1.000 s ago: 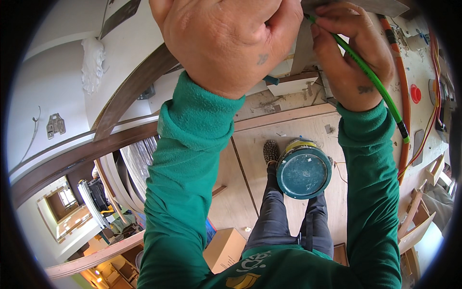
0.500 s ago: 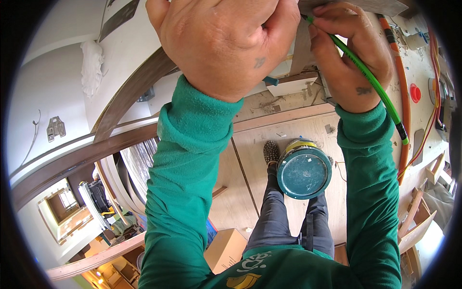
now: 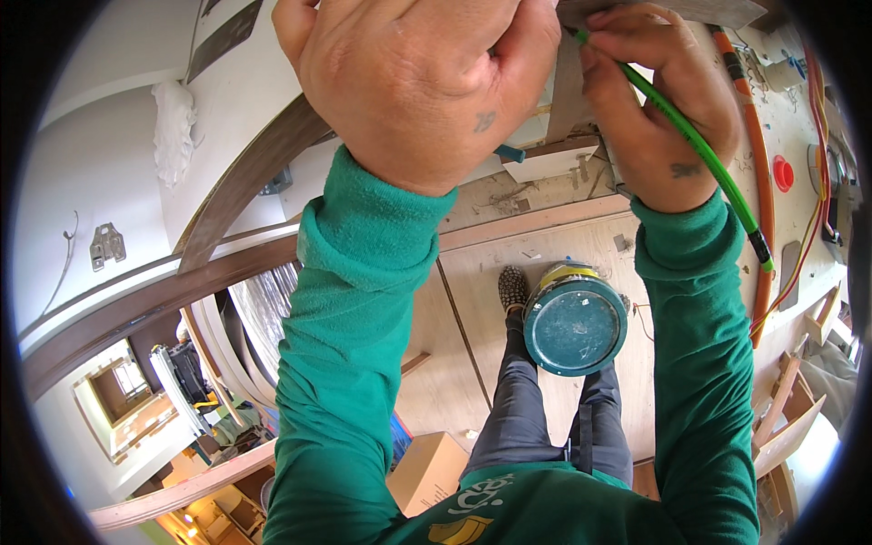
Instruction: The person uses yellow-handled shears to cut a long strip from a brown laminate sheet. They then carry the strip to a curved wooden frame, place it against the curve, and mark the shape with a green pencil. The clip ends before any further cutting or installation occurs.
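Observation:
Between the thumb and fingers of my right hand (image 3: 668,100) is a green pencil (image 3: 695,141), its tip pointing up and left and its dark-banded end hanging past my wrist. That tip is close to the edge of a grey-brown strip (image 3: 672,9) at the top of the view. My left hand (image 3: 418,82) is closed at the top, just left of the pencil tip. Its fingertips are cut off by the upper edge, so what they grip, if anything, is hidden. A brown board (image 3: 570,95) shows between my two hands.
Below my arms a teal-lidded bucket (image 3: 574,327) stands by my legs. At right run an orange tube (image 3: 761,182) and red and yellow cables near a red round cap (image 3: 783,173). A curved brown strip (image 3: 245,177) and a metal hinge (image 3: 107,245) lie left; a cardboard box (image 3: 427,472) sits below.
Both hands have shifted very slightly left. The pencil stays in my right hand with its tip in nearly the same place.

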The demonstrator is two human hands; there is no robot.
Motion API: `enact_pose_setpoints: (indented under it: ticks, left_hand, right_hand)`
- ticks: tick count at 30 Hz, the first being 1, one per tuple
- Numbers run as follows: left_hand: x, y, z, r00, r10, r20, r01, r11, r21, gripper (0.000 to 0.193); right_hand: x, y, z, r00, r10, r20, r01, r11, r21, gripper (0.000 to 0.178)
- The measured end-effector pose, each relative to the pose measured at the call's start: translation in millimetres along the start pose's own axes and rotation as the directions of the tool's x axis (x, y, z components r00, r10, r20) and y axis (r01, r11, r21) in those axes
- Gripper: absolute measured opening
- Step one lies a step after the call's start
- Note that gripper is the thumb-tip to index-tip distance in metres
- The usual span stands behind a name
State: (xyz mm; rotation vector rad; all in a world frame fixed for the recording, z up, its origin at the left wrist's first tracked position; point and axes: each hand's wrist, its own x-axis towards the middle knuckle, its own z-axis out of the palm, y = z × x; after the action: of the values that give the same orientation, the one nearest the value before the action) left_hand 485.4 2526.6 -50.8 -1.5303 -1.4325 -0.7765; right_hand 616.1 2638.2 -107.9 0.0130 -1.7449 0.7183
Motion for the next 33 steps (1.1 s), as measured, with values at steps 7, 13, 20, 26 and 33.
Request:
enact_pose_setpoints:
  ticks: [7,13,20,26,33]
  left_hand:
    - [2,1,-3,0.999,-0.019,0.026,0.019,1.0,0.0,0.015]
    - [-4,3,-7,0.988,-0.115,0.1,0.121,0.992,-0.049,0.016]
    - [-2,1,-12,0.996,-0.028,0.082,0.026,0.999,0.022,0.017]
    - [14,15,-40,0.978,-0.104,0.182,0.105,0.994,0.008,0.018]
    - [33,32,-115,0.74,-0.405,0.536,0.615,0.731,-0.296,0.006]
  right_hand:
    - [1,-7,-16,0.98,0.108,0.166,-0.131,0.982,0.135,0.023]
    - [8,-51,-42,0.923,0.356,0.149,-0.368,0.928,0.058,0.013]
    - [-6,-123,-79,0.912,0.342,0.224,-0.362,0.931,0.052,0.023]
    - [-45,-182,-137,0.767,0.489,0.416,-0.53,0.848,-0.02,0.025]
    - [-98,-280,-205,0.433,0.719,0.543,-0.76,0.616,-0.209,0.02]
